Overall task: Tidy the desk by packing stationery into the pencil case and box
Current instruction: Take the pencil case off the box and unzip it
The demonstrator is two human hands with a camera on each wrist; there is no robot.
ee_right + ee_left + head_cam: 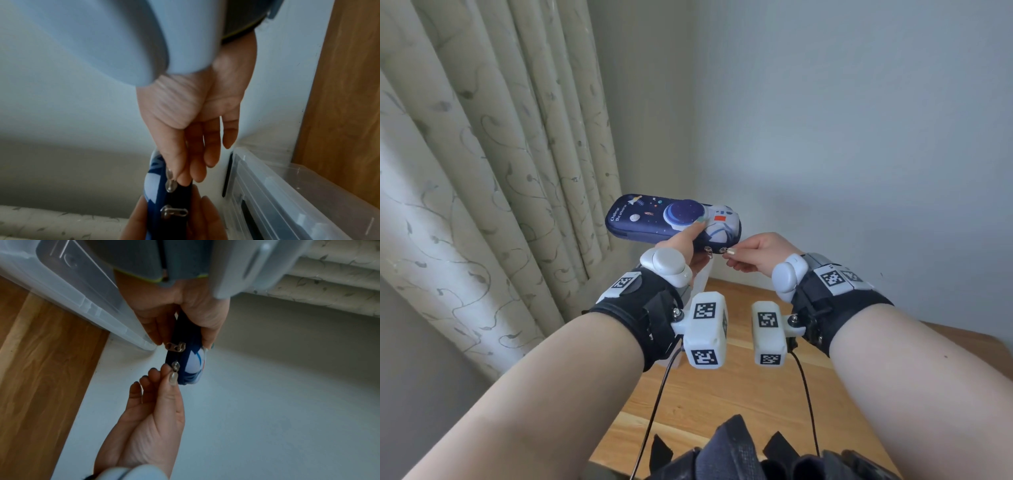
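Holding the pencil case [671,219] up in the air at centre frame in the head view, the left hand [681,245] grips it from below with the thumb lying across the printed top. The case's long axis runs left to right across the frame, tilted slightly, and its right end points at the right hand [751,253]. That hand sits just beside the end and pinches a zipper pull [725,250] between thumb and forefinger. A second pull [709,253] hangs free just left of it. The wooden counter [739,387] lies below, well apart from the case. The curtain [482,171] fills the left of the frame and bare wall the right.

In the left wrist view the left hand [185,313], at upper centre, is wrapped round the case [191,363], seen end on. The right hand [156,402] comes up from the lower centre, fingertips [172,378] closed on the lower pull [175,366]. The free pull [174,347] sits above it. A clear plastic box [82,296] stands at upper left, near the left hand.

In the right wrist view the right hand [201,129] reaches down the centre of the frame, pinching the pull [170,185]. The case [164,194] is at the bottom centre and the box [287,194] at lower right, near but not touching.

My judgement: the zip runs along the long axis, so the right hand, being nearer, does the pulling while the left steadies. There is open room on the wall side; the box edge is the only close obstacle.
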